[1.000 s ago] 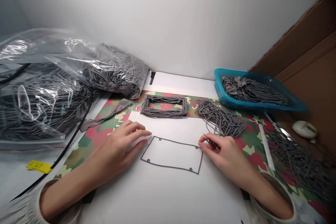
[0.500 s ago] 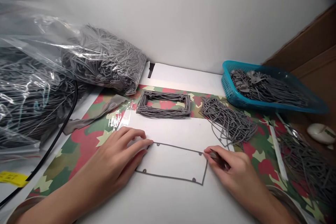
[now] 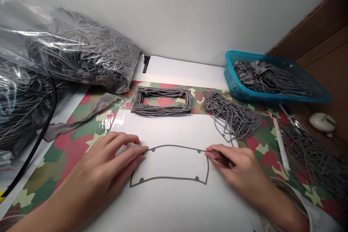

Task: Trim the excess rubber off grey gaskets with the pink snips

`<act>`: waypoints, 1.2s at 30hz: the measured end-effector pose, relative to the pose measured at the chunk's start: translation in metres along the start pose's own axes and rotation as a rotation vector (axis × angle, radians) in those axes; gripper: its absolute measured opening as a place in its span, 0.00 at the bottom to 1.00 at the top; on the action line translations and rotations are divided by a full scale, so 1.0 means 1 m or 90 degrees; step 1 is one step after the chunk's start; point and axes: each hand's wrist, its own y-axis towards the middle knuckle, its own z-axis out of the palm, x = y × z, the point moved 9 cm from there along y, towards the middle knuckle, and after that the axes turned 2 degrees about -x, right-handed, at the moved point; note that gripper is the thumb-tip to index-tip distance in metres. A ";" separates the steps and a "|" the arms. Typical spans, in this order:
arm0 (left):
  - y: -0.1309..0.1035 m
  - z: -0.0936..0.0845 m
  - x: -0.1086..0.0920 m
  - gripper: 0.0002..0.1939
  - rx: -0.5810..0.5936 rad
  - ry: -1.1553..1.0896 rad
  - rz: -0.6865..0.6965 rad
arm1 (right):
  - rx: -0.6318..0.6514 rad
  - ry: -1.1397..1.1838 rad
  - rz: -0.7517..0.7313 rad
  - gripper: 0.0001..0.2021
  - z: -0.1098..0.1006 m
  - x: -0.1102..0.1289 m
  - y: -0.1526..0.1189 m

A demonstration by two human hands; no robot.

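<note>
A thin grey rectangular gasket (image 3: 174, 178) with small eyelets lies on the white sheet (image 3: 168, 203), its long sides bowed upward. My left hand (image 3: 116, 159) pinches its upper left corner between thumb and index finger. At the upper right corner, the thumb and index finger of my right hand (image 3: 231, 161) are closed on the gasket; a dark, slim item, perhaps tweezers, shows inside that hand. Beyond the hands sits a neat rectangular stack of gaskets (image 3: 163, 110). A tangled pile of gaskets (image 3: 231, 116) lies to its right.
Clear bags of grey gaskets (image 3: 92, 50) fill the left, with a black cable (image 3: 49, 116) in front. A grey strip (image 3: 81, 119) lies on the camouflage cloth (image 3: 73, 139). At right are a blue basket (image 3: 239, 92), a white computer mouse (image 3: 322, 122) and more loose gaskets (image 3: 310, 152).
The view has shifted, so most things sit further left and higher. The gasket's long sides now bow upward, and its lower left corner shows clear of my left hand.
</note>
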 end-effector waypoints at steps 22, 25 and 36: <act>-0.003 -0.037 -0.030 0.05 -0.086 -0.015 0.089 | -0.179 0.001 -0.239 0.07 -0.045 0.050 -0.016; -0.001 -0.033 -0.023 0.07 -0.072 -0.019 0.080 | -0.199 -0.016 -0.230 0.09 -0.046 0.048 -0.014; -0.002 -0.026 -0.011 0.08 -0.071 0.052 0.058 | -0.152 -0.095 -0.213 0.10 -0.021 0.031 -0.012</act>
